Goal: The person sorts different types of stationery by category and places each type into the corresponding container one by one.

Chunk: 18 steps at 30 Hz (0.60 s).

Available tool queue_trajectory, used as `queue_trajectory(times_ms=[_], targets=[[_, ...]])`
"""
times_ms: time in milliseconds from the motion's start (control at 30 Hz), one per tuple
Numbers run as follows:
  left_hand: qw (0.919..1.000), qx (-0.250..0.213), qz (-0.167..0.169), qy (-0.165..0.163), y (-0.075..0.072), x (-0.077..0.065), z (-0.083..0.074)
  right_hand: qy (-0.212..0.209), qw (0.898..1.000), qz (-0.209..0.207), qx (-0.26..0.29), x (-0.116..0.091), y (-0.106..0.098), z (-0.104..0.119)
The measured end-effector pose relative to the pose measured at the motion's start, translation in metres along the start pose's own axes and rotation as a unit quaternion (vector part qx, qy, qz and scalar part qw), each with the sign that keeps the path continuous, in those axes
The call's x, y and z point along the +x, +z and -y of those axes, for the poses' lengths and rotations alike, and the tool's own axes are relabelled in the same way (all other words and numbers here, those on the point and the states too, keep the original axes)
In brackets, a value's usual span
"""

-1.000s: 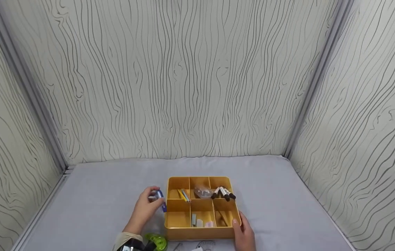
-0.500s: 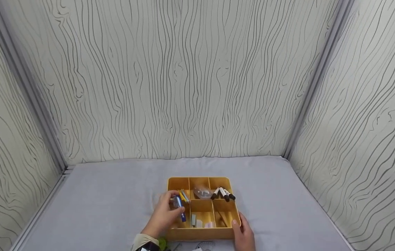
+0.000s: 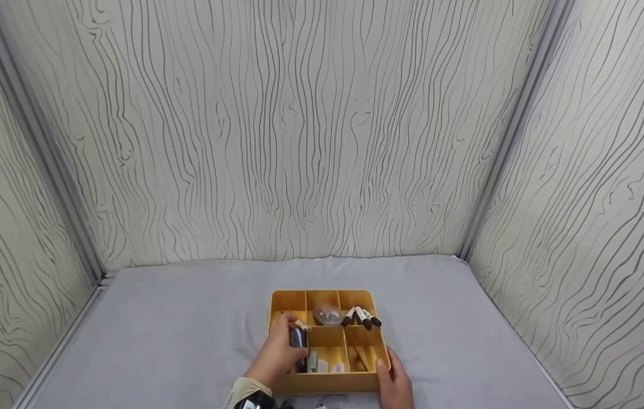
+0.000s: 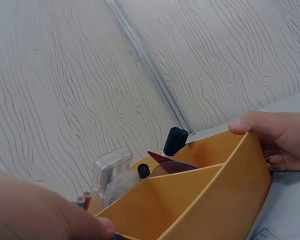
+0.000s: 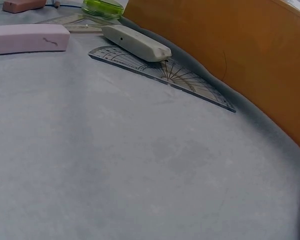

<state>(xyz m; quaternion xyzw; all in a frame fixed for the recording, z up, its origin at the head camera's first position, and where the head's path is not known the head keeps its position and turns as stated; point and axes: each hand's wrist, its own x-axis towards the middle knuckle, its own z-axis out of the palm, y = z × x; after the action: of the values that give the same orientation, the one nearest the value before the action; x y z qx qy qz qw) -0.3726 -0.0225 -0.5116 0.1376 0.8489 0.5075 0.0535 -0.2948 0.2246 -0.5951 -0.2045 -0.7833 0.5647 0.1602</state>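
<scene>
My left hand (image 3: 280, 351) pinches a dark blue, stick-shaped item (image 3: 298, 342), its kind unclear. Both are over the front left compartment of a yellow divided organizer box (image 3: 330, 383). In the left wrist view that item is almost wholly hidden below the left thumb (image 4: 85, 222). My right hand (image 3: 394, 382) grips the box's right side near the front corner, thumb on the rim. In the box are black-capped white markers (image 3: 363, 317), a clear plastic item (image 3: 329, 315), and small pale pieces (image 3: 323, 366) in the front middle compartment.
In front of the box, the right wrist view shows a protractor (image 5: 200, 87) with a whitish oblong item (image 5: 135, 42) on it. A pink eraser (image 5: 30, 39), a reddish block (image 5: 24, 5) and a green round item (image 5: 102, 7) lie farther left.
My left hand has carried the blue item rightward from outside the box's left edge to the front left compartment, and lower. The right hand has kept its grip on the box.
</scene>
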Motion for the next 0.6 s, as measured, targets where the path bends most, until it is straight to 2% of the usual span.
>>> queue_trajectory(times_ms=[133, 333, 600], targets=[[0.9992, -0.016, 0.001, -0.037, 0.0045, -0.0002, -0.0015, 0.014, 1.000, 0.002, 0.002, 0.0005, -0.0011, 0.0018], [0.9961, -0.064, 0.040, -0.046, 0.0024, 0.0015, 0.0032, 0.017, 1.000, -0.002, -0.003, 0.0011, -0.0008, 0.0029], [0.9967, -0.033, 0.042, -0.061, 0.0022, 0.0048, 0.0056, 0.021, 1.000, 0.007, -0.014, -0.0002, 0.0004, 0.0018]])
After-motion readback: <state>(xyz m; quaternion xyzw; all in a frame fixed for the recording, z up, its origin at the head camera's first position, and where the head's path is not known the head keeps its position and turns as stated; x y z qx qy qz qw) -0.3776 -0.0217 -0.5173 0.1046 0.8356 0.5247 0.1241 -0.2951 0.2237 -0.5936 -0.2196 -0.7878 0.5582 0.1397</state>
